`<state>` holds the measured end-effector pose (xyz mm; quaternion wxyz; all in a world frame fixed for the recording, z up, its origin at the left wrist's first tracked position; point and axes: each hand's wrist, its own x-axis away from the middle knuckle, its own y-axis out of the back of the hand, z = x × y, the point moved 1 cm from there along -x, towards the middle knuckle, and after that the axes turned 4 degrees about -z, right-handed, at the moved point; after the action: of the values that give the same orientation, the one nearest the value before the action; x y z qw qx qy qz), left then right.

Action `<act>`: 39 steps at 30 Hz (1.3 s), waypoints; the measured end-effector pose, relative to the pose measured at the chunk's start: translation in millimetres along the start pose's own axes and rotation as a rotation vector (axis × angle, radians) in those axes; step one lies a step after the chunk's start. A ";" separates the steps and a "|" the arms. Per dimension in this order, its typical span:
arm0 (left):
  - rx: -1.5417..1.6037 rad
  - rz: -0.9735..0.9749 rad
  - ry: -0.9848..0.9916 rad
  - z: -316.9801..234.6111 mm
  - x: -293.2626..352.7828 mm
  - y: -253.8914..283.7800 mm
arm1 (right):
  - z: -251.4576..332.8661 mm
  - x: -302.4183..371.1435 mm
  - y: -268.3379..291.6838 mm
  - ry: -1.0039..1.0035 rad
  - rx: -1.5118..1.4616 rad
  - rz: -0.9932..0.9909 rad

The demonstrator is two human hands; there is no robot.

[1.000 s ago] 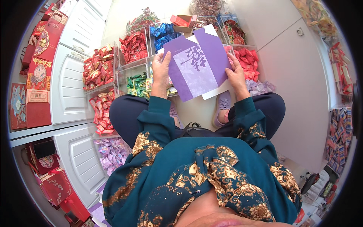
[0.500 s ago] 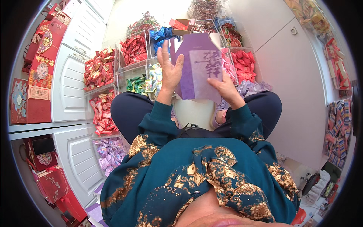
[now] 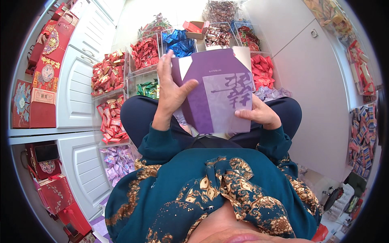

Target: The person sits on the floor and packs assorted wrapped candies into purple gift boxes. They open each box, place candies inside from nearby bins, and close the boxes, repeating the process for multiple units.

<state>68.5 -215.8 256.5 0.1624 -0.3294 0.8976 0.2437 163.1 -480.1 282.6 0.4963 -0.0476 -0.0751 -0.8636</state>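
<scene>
The purple carton point(image 3: 214, 95) looks like smooth matt card, the blue wrappers point(image 3: 180, 43) glossy foil, the bins point(image 3: 144, 70) clear plastic.

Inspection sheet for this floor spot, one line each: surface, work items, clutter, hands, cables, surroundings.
Surface: pale floor, visible beyond the containers.
Work items: purple carton with a paler printed panel, held above the lap.
Clutter: containers of blue packets, red packets and lilac packets; small red-and-brown box at the far side.
Hands: right hand grips the carton, thumb on its front; left hand open at its left edge, contact unclear.
Cables: nothing seen; lower right too small to tell.
Surroundings: white cabinet doors and red gift boxes left, pale panel right.
</scene>
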 end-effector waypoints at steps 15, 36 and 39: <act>1.104 0.235 0.363 -27.0 41.8 17.1 | -6.1 -25.1 -21.0 0.213 -0.733 -0.130; 0.656 0.088 0.373 -66.4 45.0 10.2 | 32.6 -0.4 -41.2 0.196 -0.176 -0.498; 0.690 0.010 0.364 -75.2 41.9 10.2 | 39.3 3.2 -44.1 0.314 -0.238 -0.512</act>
<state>21.2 -271.5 303.3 0.1006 -0.2887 0.9426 -0.1344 123.6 -454.0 318.1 0.2593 0.0491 0.0944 -0.9599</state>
